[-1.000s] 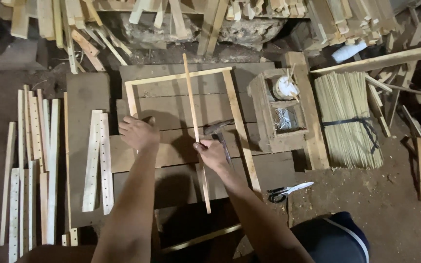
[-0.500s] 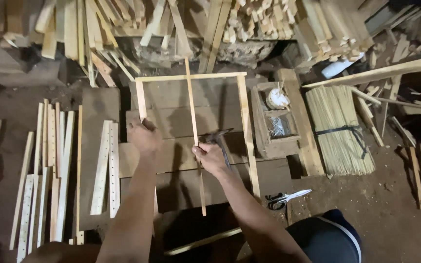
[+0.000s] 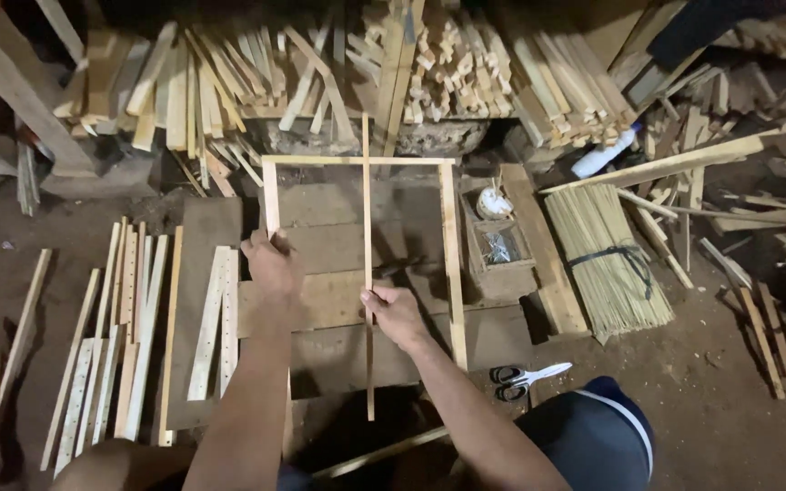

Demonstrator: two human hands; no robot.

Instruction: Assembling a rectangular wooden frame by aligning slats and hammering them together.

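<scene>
A light wooden frame (image 3: 450, 238) of thin slats lies on a board of dark planks (image 3: 329, 300) in front of me. My left hand (image 3: 272, 265) grips the frame's left slat. My right hand (image 3: 395, 314) holds a long thin slat (image 3: 366, 200) that runs lengthwise down the middle of the frame, its far end past the frame's top bar. A hammer lies half hidden on the planks just beyond my right hand.
Loose slats, some with rows of holes (image 3: 214, 318), lie to the left. A wooden box (image 3: 502, 245) with nails and a ball of string, a bundle of thin sticks (image 3: 604, 264) and scissors (image 3: 525, 375) are to the right. Piled wood offcuts (image 3: 429, 73) fill the back.
The view has tilted so the frame sits lower in the picture. My right hand has shifted the middle slat slightly farther away from me. My left hand stays on the left slat.
</scene>
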